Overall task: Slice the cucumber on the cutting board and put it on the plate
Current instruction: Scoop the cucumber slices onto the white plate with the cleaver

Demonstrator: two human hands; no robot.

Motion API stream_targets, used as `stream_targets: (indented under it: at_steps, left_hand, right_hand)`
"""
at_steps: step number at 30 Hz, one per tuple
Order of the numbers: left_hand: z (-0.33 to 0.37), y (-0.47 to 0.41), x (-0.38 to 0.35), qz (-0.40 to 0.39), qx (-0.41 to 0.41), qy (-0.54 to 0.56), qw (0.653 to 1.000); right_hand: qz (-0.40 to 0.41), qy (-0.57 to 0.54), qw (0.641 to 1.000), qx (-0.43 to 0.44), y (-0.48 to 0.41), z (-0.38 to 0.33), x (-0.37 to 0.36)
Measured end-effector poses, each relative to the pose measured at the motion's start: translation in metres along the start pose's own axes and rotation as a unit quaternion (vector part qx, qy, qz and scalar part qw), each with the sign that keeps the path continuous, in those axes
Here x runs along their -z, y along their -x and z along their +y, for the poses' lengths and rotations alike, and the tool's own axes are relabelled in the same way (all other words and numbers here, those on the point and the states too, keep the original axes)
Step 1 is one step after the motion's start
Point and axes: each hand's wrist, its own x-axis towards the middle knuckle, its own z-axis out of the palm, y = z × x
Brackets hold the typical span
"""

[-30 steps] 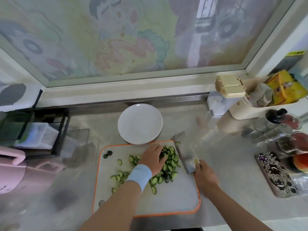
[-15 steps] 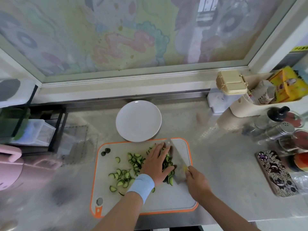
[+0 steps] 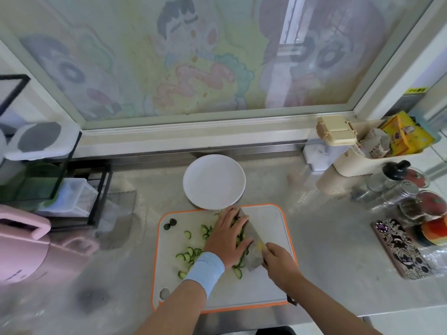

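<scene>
1. A brushed steel counter [image 3: 326, 250] runs under a wide window [image 3: 193, 56] whose pane carries a pale cartoon film. A white sill lies between the two.
2. A white cutting board [image 3: 268, 218] with an orange rim lies at the counter's near edge. A white plate [image 3: 214, 181] stands just beyond the board's far edge.
3. The cucumber slices [image 3: 188, 253] lie on the board, scattered over its left and middle and heaped under the left hand. Two dark cucumber ends [image 3: 170, 223] sit apart near the far left corner.
4. The left hand [image 3: 227, 238], with a light blue wristband [image 3: 205, 267] at the wrist, lies flat on the heap. Its fingers are straight, pressing the slices toward the blade and grasping nothing.
5. The right hand [image 3: 278, 259] is clenched round the handle of a knife [image 3: 252, 240]. The broad blade rests on the board against the heap's right side, its far end pointing toward the plate.
6. At the far right, a cream caddy [image 3: 358, 160] holds a yellow packet [image 3: 406, 134] and a crumpled paper packet. A cream clip-lid box [image 3: 335, 129] sits on a white tub [image 3: 319, 153] just beside it.
7. Nearer stand a black-topped bottle [image 3: 394, 169], a metal shaker [image 3: 401, 192] and several jars; what the jars hold is too blurred to tell. A phone [image 3: 401, 250] in a patterned case lies flat on the counter.
8. On the left, a black rack [image 3: 96, 189] holds a clear plastic box [image 3: 77, 197]. A pink appliance [image 3: 24, 250] stands in front of it.
</scene>
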Motion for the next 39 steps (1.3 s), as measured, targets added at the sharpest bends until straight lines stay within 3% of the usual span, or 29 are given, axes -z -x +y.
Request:
stream_targets:
  at_steps: [10, 21, 24, 27, 30, 34, 37, 39]
  left_hand:
    - [-0.041, -0.072, 0.059, 0.028, -0.025, -0.016, 0.999]
    - [-0.091, -0.127, 0.065, -0.025, 0.113, 0.029, 0.993]
    - [-0.098, -0.122, 0.062, 0.005, 0.130, 0.054, 0.990]
    - [-0.095, -0.122, 0.059, 0.049, 0.052, 0.039, 0.997]
    - [-0.094, -0.117, 0.048, 0.019, -0.078, -0.019, 0.997]
    - [-0.112, -0.102, 0.042, -0.025, 0.007, -0.054, 0.998]
    - [-0.110, -0.105, 0.052, 0.022, 0.062, 0.001, 0.998]
    - [-0.103, -0.117, 0.059, 0.034, 0.049, 0.014, 0.998]
  right_hand:
    - [0.017, -0.006, 1.000, 0.020, -0.030, -0.102, -0.001]
    - [0.055, 0.154, 0.986, 0.035, -0.121, -0.163, 0.014]
    - [0.060, 0.183, 0.980, 0.047, -0.131, -0.161, 0.014]
    - [0.067, 0.200, 0.976, 0.048, -0.139, -0.162, 0.010]
    - [0.064, 0.198, 0.977, 0.053, -0.140, -0.165, 0.004]
    - [0.073, 0.197, 0.976, 0.052, -0.137, -0.168, 0.002]
    - [0.072, 0.207, 0.974, 0.063, -0.134, -0.165, 0.001]
    - [0.068, 0.222, 0.970, 0.071, -0.130, -0.165, -0.002]
